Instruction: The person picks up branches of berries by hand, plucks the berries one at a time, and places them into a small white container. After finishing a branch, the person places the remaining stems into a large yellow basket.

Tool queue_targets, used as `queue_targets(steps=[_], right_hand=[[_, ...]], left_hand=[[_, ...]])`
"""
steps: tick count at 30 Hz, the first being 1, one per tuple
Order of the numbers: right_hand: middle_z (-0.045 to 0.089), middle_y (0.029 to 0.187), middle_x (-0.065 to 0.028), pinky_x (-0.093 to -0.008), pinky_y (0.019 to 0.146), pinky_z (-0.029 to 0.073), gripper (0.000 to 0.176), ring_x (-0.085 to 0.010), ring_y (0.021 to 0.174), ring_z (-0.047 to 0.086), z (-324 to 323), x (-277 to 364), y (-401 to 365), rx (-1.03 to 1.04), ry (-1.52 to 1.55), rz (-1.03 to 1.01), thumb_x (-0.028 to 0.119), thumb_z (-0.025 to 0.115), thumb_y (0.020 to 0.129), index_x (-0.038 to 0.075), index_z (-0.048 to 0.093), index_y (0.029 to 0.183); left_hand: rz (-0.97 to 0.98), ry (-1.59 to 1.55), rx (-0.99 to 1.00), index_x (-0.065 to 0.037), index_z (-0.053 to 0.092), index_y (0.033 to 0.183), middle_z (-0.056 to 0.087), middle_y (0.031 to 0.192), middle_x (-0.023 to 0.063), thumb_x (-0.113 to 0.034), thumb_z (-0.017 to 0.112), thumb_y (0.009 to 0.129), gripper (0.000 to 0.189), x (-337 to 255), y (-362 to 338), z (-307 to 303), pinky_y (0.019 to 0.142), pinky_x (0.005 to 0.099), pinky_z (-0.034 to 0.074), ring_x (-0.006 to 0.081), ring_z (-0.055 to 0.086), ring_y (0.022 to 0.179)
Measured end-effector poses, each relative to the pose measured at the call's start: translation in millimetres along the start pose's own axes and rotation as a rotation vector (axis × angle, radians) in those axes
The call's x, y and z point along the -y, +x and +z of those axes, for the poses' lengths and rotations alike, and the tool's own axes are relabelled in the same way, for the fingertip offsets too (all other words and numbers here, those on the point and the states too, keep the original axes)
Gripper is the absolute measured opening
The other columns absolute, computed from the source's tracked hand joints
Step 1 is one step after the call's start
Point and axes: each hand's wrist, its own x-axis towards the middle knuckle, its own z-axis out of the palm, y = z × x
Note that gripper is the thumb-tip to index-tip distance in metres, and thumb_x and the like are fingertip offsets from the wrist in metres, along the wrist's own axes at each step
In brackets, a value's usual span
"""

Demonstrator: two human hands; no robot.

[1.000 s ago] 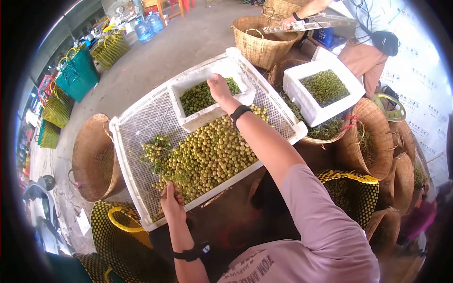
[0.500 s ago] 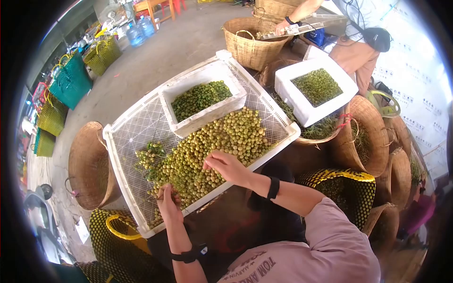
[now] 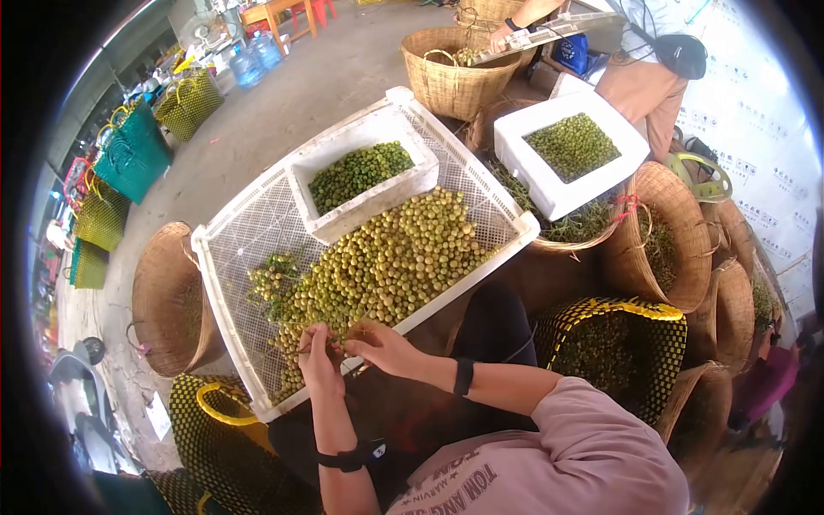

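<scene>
Low over the near edge of the white mesh tray, my two hands are close together. My left hand is closed in a pinch around what looks like a thin green sprig of fruit, mostly hidden by the fingers. My right hand reaches in from the right with its fingers bent against the same spot; what they grip is hidden. Beyond both hands lies a wide heap of small round yellow-green fruits. A few fruits still on stems rest at the heap's left side.
A white foam box of greener fruits stands on the tray. Another foam box sits on a basket to the right. Wicker baskets and a black-yellow woven basket flank me. A person's hand holds a tray over a far basket.
My right hand has moved from above the fruit heap down and left to meet my left hand. The other person's tray has shifted slightly over the far basket.
</scene>
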Motion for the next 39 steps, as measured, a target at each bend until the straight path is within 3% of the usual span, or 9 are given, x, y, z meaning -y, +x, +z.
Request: queue_targets(steps=[4, 9, 11, 14, 18, 24, 28, 33, 39], right_hand=[[0.058, 0.069, -0.0033, -0.0257, 0.052, 0.041, 0.02, -0.009, 0.059, 0.051, -1.5, -3.1, 3.7, -0.059, -0.076, -0.059, 0.02, 0.058, 0.09, 0.001, 0.058, 0.098], [0.056, 0.076, 0.0001, -0.0213, 0.057, 0.041, 0.015, -0.006, 0.065, 0.051, -5.4, 21.3, 2.1, -0.02, -0.112, -0.017, 0.019, 0.054, 0.092, 0.005, 0.057, 0.096], [0.056, 0.077, 0.0004, -0.0206, 0.057, 0.038, 0.021, -0.0053, 0.065, 0.049, -3.9, 21.0, 1.2, -0.017, 0.146, 0.106, 0.027, 0.052, 0.095, 0.008, 0.057, 0.1], [0.057, 0.078, 0.0004, -0.0216, 0.057, 0.039, 0.024, -0.0059, 0.064, 0.048, -6.5, 20.1, -6.1, -0.072, 0.288, 0.182, 0.029, 0.045, 0.098, 0.008, 0.056, 0.096], [0.056, 0.077, 0.001, -0.0208, 0.055, 0.038, 0.021, -0.0051, 0.062, 0.047, -3.2, 6.1, -8.3, -0.075, 0.251, 0.189, 0.026, 0.046, 0.098, 0.007, 0.055, 0.095], [0.055, 0.07, 0.003, -0.0199, 0.051, 0.036, 0.012, -0.002, 0.059, 0.046, 15.6, 17.2, -8.2, -0.127, -0.156, -0.285, 0.013, 0.061, 0.09, 0.002, 0.057, 0.086], [0.056, 0.069, 0.0028, -0.0201, 0.052, 0.038, 0.015, -0.0027, 0.06, 0.048, 18.9, 25.1, -1.1, -0.161, -0.308, -0.219, 0.014, 0.066, 0.087, 0.001, 0.059, 0.088], [0.056, 0.069, 0.0026, -0.0207, 0.052, 0.037, 0.012, -0.0022, 0.06, 0.047, 17.9, 16.2, 0.4, -0.129, -0.268, -0.261, 0.012, 0.064, 0.087, 0.001, 0.059, 0.087], [0.057, 0.071, 0.0021, -0.0213, 0.052, 0.037, 0.011, -0.0022, 0.061, 0.046, 5.6, -2.1, 6.0, -0.05, -0.109, -0.184, 0.013, 0.06, 0.089, 0.002, 0.058, 0.088]], left_hand=[[-0.015, -0.027, -0.013, -0.013, 0.057, 0.091, 0.057, 0.078, -0.0019, -0.016, 0.061, 0.089, 0.006, 0.7, -3.5, 1.6, 0.055, 0.0171, 0.043, 0.0051, 0.052, 0.064], [0.029, -0.017, 0.047, -0.008, 0.062, 0.093, 0.059, 0.078, -0.002, -0.015, 0.064, 0.088, 0.009, 1.1, -1.4, -7.8, 0.055, 0.0169, 0.042, 0.0052, 0.052, 0.063], [0.051, -0.059, 0.038, -0.007, 0.062, 0.093, 0.06, 0.078, -0.0023, -0.015, 0.065, 0.088, 0.01, 2.0, -0.3, -12.4, 0.055, 0.0173, 0.043, 0.0051, 0.054, 0.064], [0.057, -0.098, -0.035, -0.008, 0.062, 0.093, 0.061, 0.079, -0.0023, -0.017, 0.066, 0.088, 0.011, -5.0, -4.2, -7.6, 0.056, 0.0185, 0.045, 0.0049, 0.056, 0.066], [0.058, -0.081, -0.079, -0.009, 0.06, 0.092, 0.06, 0.081, -0.0034, -0.019, 0.067, 0.087, 0.014, -10.7, -9.4, -3.7, 0.06, 0.0192, 0.046, 0.0046, 0.056, 0.069], [0.289, 0.183, -0.139, -0.003, 0.061, 0.096, 0.061, 0.08, -0.0006, -0.018, 0.066, 0.088, 0.017, -9.3, -15.8, 1.8, 0.063, 0.0222, 0.046, 0.0069, 0.058, 0.072], [0.487, 0.493, -0.152, 0.0, 0.062, 0.092, 0.064, 0.08, 0.0025, -0.016, 0.066, 0.087, 0.016, -9.4, -22.5, 8.7, 0.067, 0.0226, 0.047, 0.0088, 0.06, 0.075], [0.511, 0.484, -0.115, 0.0, 0.063, 0.091, 0.064, 0.082, 0.0032, -0.015, 0.067, 0.087, 0.016, -2.8, -18.2, 6.0, 0.067, 0.0231, 0.048, 0.0082, 0.06, 0.073], [0.286, 0.466, -0.154, 0.001, 0.064, 0.093, 0.064, 0.08, 0.0032, -0.018, 0.066, 0.087, 0.02, -8.8, -13.2, 1.1, 0.063, 0.0221, 0.046, 0.0074, 0.058, 0.07]])
